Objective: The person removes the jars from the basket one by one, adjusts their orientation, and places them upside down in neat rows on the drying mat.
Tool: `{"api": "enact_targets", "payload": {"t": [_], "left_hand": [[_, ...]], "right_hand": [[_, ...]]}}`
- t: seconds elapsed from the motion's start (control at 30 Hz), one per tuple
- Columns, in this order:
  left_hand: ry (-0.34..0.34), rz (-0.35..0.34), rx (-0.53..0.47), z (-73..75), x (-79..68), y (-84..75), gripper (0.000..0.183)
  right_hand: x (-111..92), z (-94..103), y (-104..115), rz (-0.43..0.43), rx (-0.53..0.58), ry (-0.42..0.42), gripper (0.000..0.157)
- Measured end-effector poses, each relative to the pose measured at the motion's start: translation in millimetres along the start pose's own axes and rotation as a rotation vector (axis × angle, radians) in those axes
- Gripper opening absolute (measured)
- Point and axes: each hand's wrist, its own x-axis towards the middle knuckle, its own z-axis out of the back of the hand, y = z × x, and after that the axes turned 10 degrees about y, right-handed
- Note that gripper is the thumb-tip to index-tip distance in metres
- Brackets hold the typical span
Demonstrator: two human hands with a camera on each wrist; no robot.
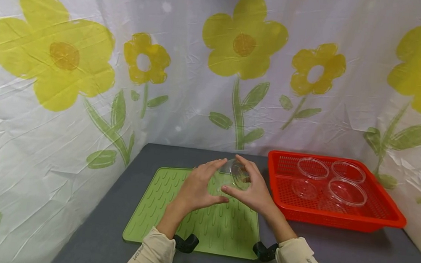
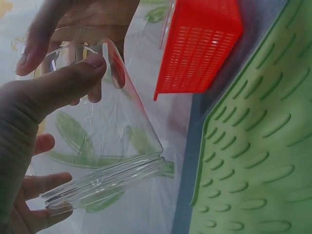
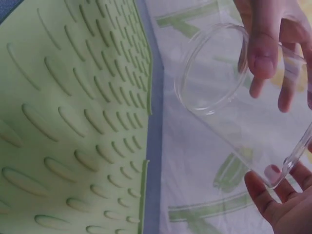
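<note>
A clear, see-through jar (image 1: 234, 174) is held tilted on its side above the green mat. My left hand (image 1: 198, 184) grips its rim end. In the left wrist view the thumb (image 2: 87, 68) lies along the wall and fingers bend round the ridged rim (image 2: 105, 183). At the base end my right hand (image 1: 250, 188) holds the jar, its fingertips (image 3: 256, 185) against the base edge in the right wrist view. Nothing is visible inside the jar.
A light green ridged mat (image 1: 219, 234) lies on the dark grey table (image 1: 107, 214) under the hands. To the right stands a red perforated basket (image 1: 324, 219) with three similar clear jars (image 1: 347, 192) inside. A flower-printed curtain (image 1: 181, 116) hangs behind the table.
</note>
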Motion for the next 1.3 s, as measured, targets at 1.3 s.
{"api": "enact_targets", "payload": {"t": [1.3], "left_hand": [[-0.122,0.239,-0.742,-9.7,-29.8,26.7,0.100]], "right_hand": [[25,-30.1,-1,-0.032,0.337,0.091,0.093]]}}
